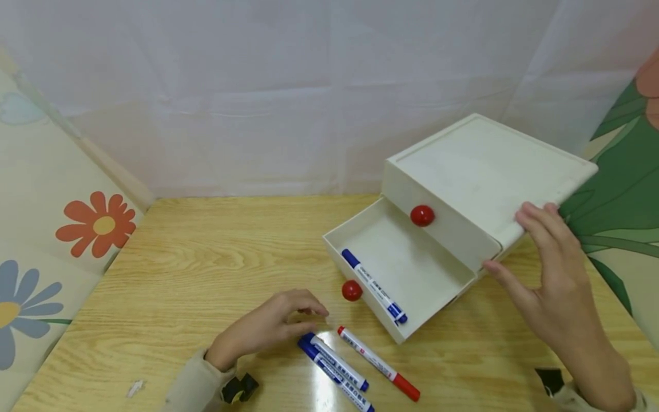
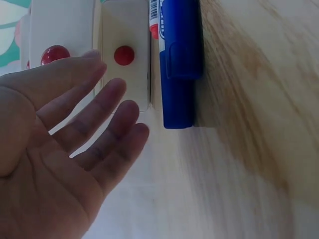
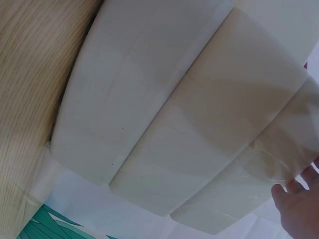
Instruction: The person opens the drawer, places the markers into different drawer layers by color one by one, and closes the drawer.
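Note:
A white drawer box (image 1: 489, 166) stands at the right in the head view, its lower drawer (image 1: 437, 269) pulled out. Inside that drawer a blue-capped marker (image 1: 374, 286) lies along the front wall. My right hand (image 1: 558, 280) rests on the box's near side edge, fingertips on top and thumb at the front corner. My left hand (image 1: 270, 323) hovers with loosely bent fingers, holding nothing, beside two blue markers (image 1: 340, 364) on the table. Their blue caps (image 2: 183, 40) lie just beyond the fingers in the left wrist view. A red marker (image 1: 378, 363) lies close to them.
The upper drawer is closed and has a red knob (image 1: 422, 216); another red knob (image 1: 352, 290) is on the open drawer. A small white scrap (image 1: 135, 388) lies on the wood-grain table (image 1: 206, 252) at the left. A pale cloth (image 1: 247, 103) hangs behind.

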`<state>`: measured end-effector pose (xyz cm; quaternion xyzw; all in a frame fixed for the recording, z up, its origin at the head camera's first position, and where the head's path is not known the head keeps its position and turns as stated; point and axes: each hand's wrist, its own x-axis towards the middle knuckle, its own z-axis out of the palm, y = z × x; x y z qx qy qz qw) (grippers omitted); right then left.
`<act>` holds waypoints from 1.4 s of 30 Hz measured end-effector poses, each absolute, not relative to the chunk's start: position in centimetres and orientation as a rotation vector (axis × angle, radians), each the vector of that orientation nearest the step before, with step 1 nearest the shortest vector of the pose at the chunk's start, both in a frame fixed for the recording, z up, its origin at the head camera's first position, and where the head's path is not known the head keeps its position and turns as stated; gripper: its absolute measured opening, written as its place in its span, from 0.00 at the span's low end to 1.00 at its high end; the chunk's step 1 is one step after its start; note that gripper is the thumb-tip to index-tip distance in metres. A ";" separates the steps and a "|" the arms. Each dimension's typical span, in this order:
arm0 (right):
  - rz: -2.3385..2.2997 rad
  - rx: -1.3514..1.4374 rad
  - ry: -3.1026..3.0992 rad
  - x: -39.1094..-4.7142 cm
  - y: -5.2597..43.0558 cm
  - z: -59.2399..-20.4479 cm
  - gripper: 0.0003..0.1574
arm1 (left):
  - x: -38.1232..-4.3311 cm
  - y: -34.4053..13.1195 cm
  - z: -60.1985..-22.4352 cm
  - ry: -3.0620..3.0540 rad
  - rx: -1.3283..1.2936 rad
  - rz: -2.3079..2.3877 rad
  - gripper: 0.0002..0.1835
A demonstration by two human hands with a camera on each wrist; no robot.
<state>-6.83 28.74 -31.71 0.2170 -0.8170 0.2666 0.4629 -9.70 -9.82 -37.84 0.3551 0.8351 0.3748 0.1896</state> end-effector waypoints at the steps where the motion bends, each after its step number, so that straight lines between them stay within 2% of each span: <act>1: 0.654 0.533 -2.010 -6.8 28.7 -31.7 0.50 | -9.7 -9.8 -37.9 2.339 0.994 1.037 0.12; 24: 0.644 0.527 -2.029 -6.9 29.0 -31.9 0.51 | -10.2 -10.7 -38.4 2.328 1.037 0.732 0.12; 42: 0.646 0.523 -2.034 -6.8 29.1 -32.1 0.51 | -9.8 -9.9 -39.2 2.373 1.043 0.709 0.10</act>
